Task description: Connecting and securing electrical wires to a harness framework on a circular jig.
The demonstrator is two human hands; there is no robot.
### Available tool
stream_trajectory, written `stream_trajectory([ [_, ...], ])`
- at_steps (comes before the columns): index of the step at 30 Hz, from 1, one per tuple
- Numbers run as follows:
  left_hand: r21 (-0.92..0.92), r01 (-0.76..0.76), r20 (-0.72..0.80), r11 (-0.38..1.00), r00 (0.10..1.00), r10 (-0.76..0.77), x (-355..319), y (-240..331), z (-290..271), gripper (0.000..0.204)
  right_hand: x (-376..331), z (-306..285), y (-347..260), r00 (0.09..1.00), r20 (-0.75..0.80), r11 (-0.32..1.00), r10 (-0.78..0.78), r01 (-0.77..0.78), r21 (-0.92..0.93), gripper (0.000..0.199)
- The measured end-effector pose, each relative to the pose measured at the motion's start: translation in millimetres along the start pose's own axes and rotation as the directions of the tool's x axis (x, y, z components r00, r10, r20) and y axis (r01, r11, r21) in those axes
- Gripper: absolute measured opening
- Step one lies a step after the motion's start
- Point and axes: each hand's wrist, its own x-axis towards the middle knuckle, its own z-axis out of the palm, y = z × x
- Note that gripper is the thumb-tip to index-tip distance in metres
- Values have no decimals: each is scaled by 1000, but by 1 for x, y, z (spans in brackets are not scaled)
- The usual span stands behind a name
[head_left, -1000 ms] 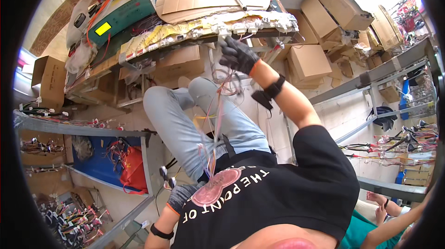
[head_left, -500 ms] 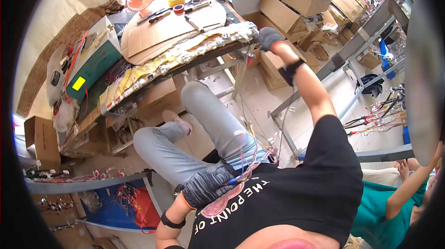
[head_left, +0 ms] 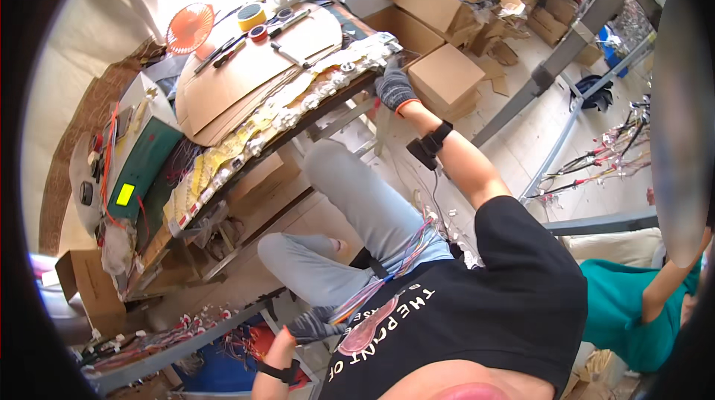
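Note:
At my lap, my left hand point(head_left: 316, 325), in a dark grey knitted glove, is closed around one end of a bundle of thin coloured wires point(head_left: 398, 262). The wires run across my waist and over my thigh. My right hand point(head_left: 396, 89), gloved the same way, reaches out to the right end of the workbench. It is at the front edge, beside a row of white connectors point(head_left: 305, 98) fixed along yellow tape. One finger points up toward the connectors; the other fingers are curled or hidden, and whether they grip anything is unclear.
On the bench lie round cardboard sheets point(head_left: 223, 94), pens, tape rolls point(head_left: 251, 16), an orange fan point(head_left: 190, 27) and a green box point(head_left: 149, 169). Cardboard boxes point(head_left: 447, 80) stand beyond my right hand. Metal racks with wires flank me. A person in green point(head_left: 622, 310) sits at the right.
My right hand has moved left and slightly down along the bench end. My left hand has dropped lower, and the wires now stretch straighter across my lap. The whole view has turned.

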Motion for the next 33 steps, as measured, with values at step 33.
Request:
stream_trajectory([
  [33,7,-11,-470,1000,882,13,27,134,-222,36,-361,-557,-13,306,-777,628,551,461,627,39],
])
